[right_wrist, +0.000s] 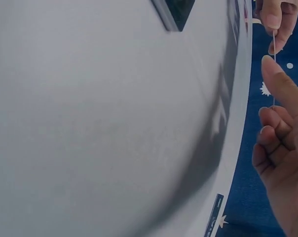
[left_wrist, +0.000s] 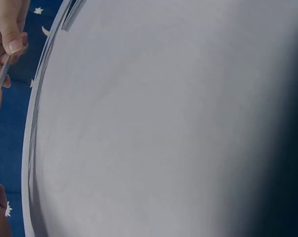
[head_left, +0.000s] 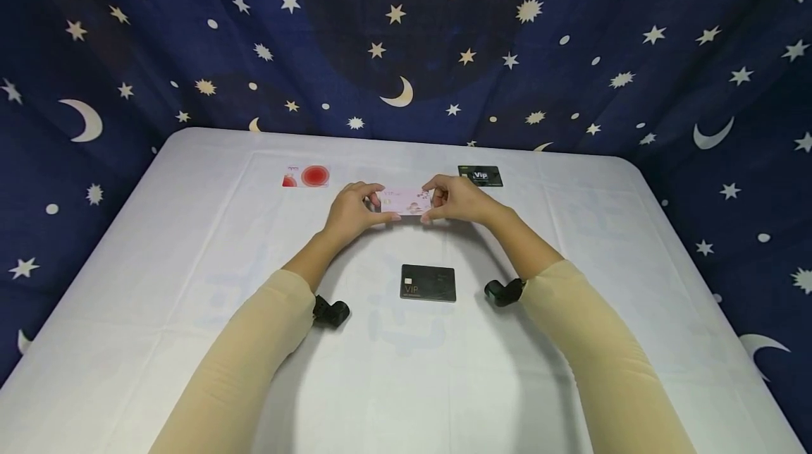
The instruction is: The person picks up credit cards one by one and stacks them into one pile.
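Between both hands is a pink VIP card [head_left: 404, 201] with a flower print, its face toward the head camera. My left hand [head_left: 352, 211] pinches its left end with thumb and fingers. The right hand [head_left: 462, 200] pinches the opposite end. From the right wrist view the card [right_wrist: 274, 44] shows edge-on, raised off the table, with the right hand [right_wrist: 287, 133] below and the left hand [right_wrist: 279, 17] above it in the picture. In the left wrist view, part of each hand shows at the left edge.
A black VIP card [head_left: 428, 283] lies nearer on the white table [head_left: 190, 285]. Farther back lie a card with red circles [head_left: 306, 175] at left and a dark green Vip card [head_left: 480, 175] behind the right hand. A starry blue cloth [head_left: 406, 38] hangs behind.
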